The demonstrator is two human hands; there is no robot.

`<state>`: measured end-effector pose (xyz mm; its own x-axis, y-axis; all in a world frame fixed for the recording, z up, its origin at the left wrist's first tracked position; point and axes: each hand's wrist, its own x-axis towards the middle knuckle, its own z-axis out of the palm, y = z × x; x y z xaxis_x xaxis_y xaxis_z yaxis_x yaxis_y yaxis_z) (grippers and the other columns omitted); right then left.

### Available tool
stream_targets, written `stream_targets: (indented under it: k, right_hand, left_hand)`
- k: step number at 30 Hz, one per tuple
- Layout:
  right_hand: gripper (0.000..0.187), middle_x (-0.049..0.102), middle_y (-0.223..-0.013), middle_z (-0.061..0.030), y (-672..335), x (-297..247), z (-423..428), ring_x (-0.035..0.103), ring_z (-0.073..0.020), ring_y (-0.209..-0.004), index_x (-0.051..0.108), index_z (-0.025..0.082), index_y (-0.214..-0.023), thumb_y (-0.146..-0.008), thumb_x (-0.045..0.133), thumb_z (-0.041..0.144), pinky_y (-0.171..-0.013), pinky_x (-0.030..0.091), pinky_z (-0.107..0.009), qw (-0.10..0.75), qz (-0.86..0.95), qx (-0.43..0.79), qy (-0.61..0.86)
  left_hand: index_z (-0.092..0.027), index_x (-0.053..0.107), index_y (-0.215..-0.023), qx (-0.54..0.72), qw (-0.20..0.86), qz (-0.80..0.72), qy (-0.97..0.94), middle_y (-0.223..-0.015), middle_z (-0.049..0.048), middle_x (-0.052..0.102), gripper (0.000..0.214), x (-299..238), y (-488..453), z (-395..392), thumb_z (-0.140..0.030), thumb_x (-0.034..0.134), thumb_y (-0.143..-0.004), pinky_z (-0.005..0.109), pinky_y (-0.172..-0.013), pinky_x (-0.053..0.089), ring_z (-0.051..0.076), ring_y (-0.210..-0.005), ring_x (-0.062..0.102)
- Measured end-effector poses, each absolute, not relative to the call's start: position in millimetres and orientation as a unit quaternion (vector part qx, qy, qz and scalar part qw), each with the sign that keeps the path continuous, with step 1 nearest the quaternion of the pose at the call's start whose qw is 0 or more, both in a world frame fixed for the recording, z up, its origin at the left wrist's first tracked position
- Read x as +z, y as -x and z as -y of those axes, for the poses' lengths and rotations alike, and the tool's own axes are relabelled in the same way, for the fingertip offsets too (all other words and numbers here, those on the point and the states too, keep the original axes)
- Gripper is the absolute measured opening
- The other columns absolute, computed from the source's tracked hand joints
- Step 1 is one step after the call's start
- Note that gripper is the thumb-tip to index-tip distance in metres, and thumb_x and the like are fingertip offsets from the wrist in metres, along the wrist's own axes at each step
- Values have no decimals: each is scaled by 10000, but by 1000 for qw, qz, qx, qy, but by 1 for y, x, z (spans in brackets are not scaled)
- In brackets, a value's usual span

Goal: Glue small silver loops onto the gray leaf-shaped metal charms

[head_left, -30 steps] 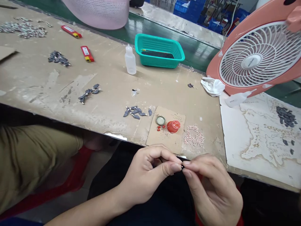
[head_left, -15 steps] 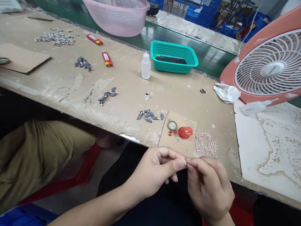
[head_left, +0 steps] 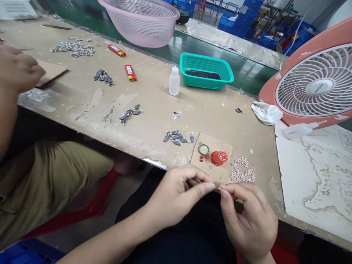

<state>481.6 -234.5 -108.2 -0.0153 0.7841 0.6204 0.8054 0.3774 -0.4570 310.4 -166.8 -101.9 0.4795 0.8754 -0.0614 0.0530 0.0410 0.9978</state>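
Observation:
My left hand [head_left: 178, 196] is closed in a pinch, thumb against forefinger, at the table's front edge. Facing it, my right hand [head_left: 250, 216] pinches too, with a tiny pale tip at its fingertips; what either hand holds is too small to name. A small gap separates the two sets of fingertips. Just beyond them lies a cardboard piece [head_left: 196, 161] bearing a red cup-like piece [head_left: 219, 157], a bottle cap [head_left: 204, 149] and small red bits. Right of it is a pile of tiny pinkish beads [head_left: 243, 170]. Dark leaf-shaped pieces [head_left: 176, 137] lie to its left.
A co-worker's hand [head_left: 18, 69] is at the far left. Behind stand a dropper bottle [head_left: 174, 83], a green basket [head_left: 206, 82] and a pink basket [head_left: 145, 27]. An orange fan [head_left: 268, 86], a crumpled tissue [head_left: 266, 113] and stained paper [head_left: 294, 176] occupy the right. Two red boxes [head_left: 130, 72] lie left.
My fingertips, together before, are now slightly apart. A co-worker's hand has come into view at the left, over the other cardboard. The view has shifted slightly.

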Motion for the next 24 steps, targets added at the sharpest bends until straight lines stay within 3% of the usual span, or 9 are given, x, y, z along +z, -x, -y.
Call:
stream_targets:
  k: [4, 7, 15, 19, 24]
  right_hand:
    - [81, 639, -835, -8, -497, -99, 221, 615, -152, -776, 623, 213, -931, -933, 605, 135, -713, 483, -299, 403, 684, 5, 608]
    - [66, 654, -861, -23, -511, -93, 207, 622, -167, -808, 644, 206, -962, -948, 597, 162, -736, 491, -316, 369, 704, -10, 606]
    - [116, 644, -865, -59, -529, -88, 182, 594, -194, -800, 641, 182, -945, -984, 533, 195, -716, 490, -341, 244, 774, -69, 580]
    - [111, 629, -837, -66, -530, -86, 180, 564, -202, -770, 638, 168, -922, -970, 538, 162, -671, 452, -341, 199, 807, -101, 547]
    - [122, 607, -799, -63, -528, -83, 177, 531, -197, -739, 634, 165, -887, -962, 542, 140, -654, 417, -333, 158, 826, -140, 523]
  left_hand:
    - [-207, 731, -984, 362, 206, -486, -768, -991, 53, 728, 115, -109, -282, 136, -242, 634, -933, 328, -800, 512, 233, -962, 656]
    - [-236, 738, -1006, 261, 63, -546, -794, -1040, 61, 719, 161, -115, -266, 113, -335, 629, -941, 391, -780, 492, 306, -1015, 638]
    - [-280, 730, -896, 224, 46, -536, -813, -958, 24, 747, 127, -116, -254, 96, -341, 627, -941, 362, -612, 450, 273, -824, 681]
    - [-259, 705, -986, 217, 56, -539, -812, -967, 44, 749, 154, -115, -247, 93, -340, 577, -957, 385, -679, 483, 288, -832, 680]
    - [-231, 684, -1131, 244, 115, -522, -809, -1092, 58, 707, 268, -113, -241, 95, -308, 461, -1004, 385, -858, 483, 286, -990, 660]
